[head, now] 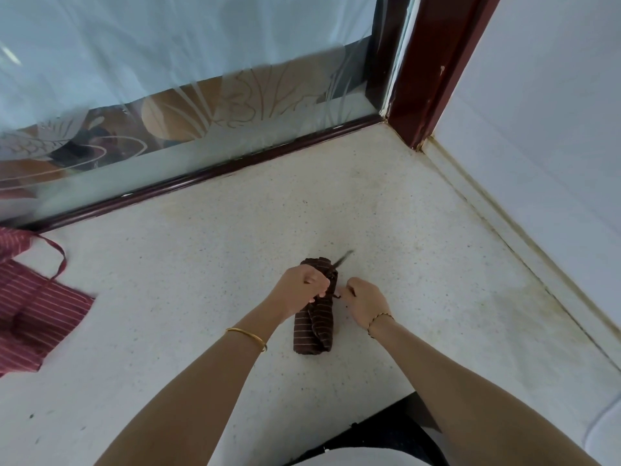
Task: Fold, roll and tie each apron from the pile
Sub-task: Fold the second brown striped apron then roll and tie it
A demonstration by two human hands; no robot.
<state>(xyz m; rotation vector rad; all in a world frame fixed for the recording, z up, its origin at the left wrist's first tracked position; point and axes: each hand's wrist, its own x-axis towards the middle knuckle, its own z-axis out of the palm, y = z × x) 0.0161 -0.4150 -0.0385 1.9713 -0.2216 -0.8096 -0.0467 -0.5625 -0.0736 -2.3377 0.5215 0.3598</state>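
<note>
Lying near the middle of the speckled tabletop, a rolled brown striped apron is being tied. The left hand is curling its fingers round a strap over the roll's far end, while the right hand is pinching the strap's other end just beside it. Red striped aprons are lying at the left edge.

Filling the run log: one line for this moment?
stage: tying | left hand: grips tie | right hand: grips tie | brown apron roll: on counter | red apron: unfolded
</note>
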